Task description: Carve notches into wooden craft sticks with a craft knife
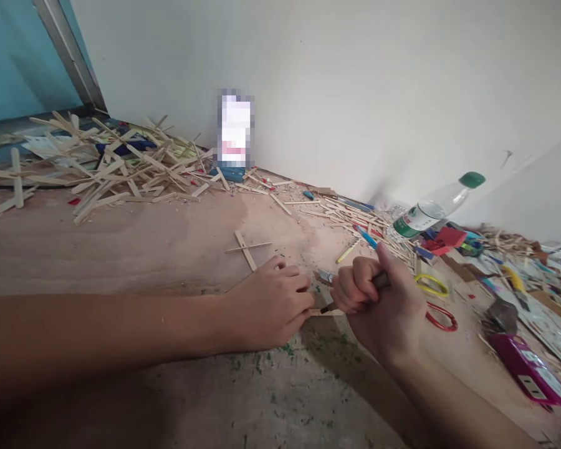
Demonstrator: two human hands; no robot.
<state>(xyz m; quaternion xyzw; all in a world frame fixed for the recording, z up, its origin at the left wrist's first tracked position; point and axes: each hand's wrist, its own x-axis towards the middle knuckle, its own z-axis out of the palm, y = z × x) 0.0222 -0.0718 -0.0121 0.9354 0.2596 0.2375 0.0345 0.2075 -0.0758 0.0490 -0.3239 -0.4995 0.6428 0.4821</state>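
Note:
My left hand point(273, 302) rests on the tabletop with its fingers bent down over a flat wooden craft stick point(334, 313), whose far end sticks out to the right. In a fist, my right hand point(381, 299) grips a slim dark brown tool point(326, 308). The tool slants down, its dark tip at the stick just beyond my left fingertips. Most of its shaft is hidden by my fingers, so its kind is unclear. Two crossed wooden sticks point(246, 251) lie just past my left hand. A metal blade point(326, 275) shows beside my right knuckles.
Loose wooden sticks point(135, 162) pile up at the back left. A phone with a blurred screen point(235, 128) leans against the wall. Rightward are a tilted plastic bottle point(418, 218), scissors with yellow point(431, 285) and red point(442, 318) handle loops, and a magenta power strip point(528, 368).

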